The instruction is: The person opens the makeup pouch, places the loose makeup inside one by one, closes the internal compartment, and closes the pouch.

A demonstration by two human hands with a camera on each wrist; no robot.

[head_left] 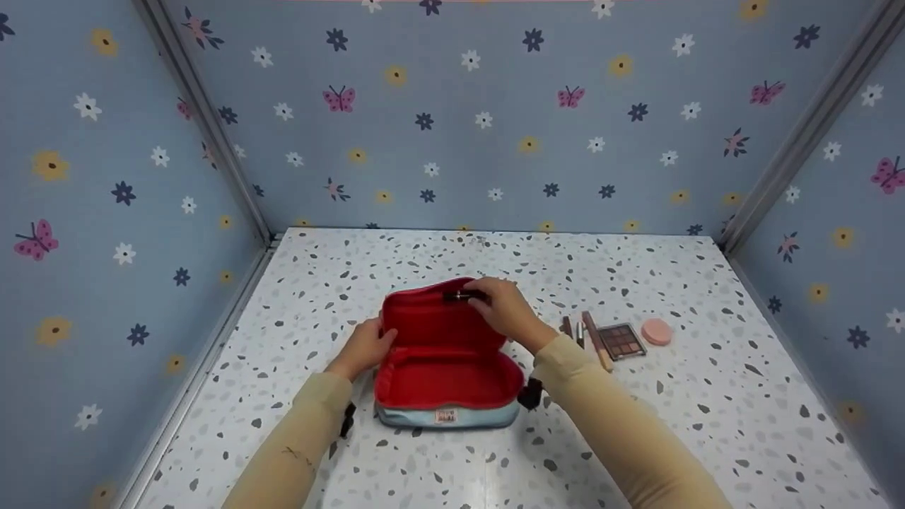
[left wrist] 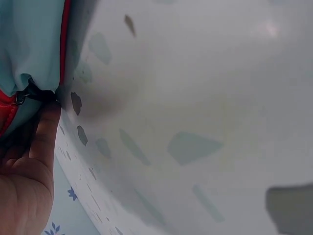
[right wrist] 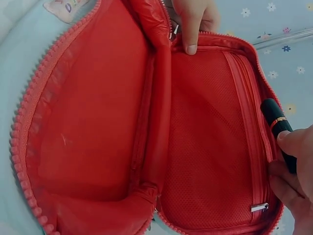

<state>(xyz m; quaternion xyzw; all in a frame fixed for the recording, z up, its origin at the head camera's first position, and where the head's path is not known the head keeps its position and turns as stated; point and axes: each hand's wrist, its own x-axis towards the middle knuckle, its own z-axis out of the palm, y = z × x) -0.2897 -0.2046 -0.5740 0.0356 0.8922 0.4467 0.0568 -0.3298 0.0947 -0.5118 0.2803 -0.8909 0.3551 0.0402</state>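
Observation:
A cosmetic bag [head_left: 447, 417], light blue outside and red inside, lies unzipped with its lid raised at the back. My left hand [head_left: 365, 346] grips the lid's left edge near the hinge, thumb inside on the red mesh and fingers behind. Between thumb and fingers, my right hand [head_left: 505, 305] pinches a black lipstick tube [right wrist: 274, 115] with a gold band. It is over the lid's inner face, beside the zip of the mesh pocket [right wrist: 210, 132]. The bag's bottom half [right wrist: 93, 127] shows bare red lining. In the left wrist view, the left fingers [left wrist: 46, 132] press against the bag's side.
Right of the bag lie a pink round compact or puff [head_left: 657, 331], an eyeshadow palette [head_left: 622, 341], a long brown-and-tan stick [head_left: 597, 341] and two slim tubes, one dark [head_left: 567, 326] and one silver-and-black [head_left: 580, 334]. Flower-patterned panels enclose the speckled white table [head_left: 318, 283] on the back and sides.

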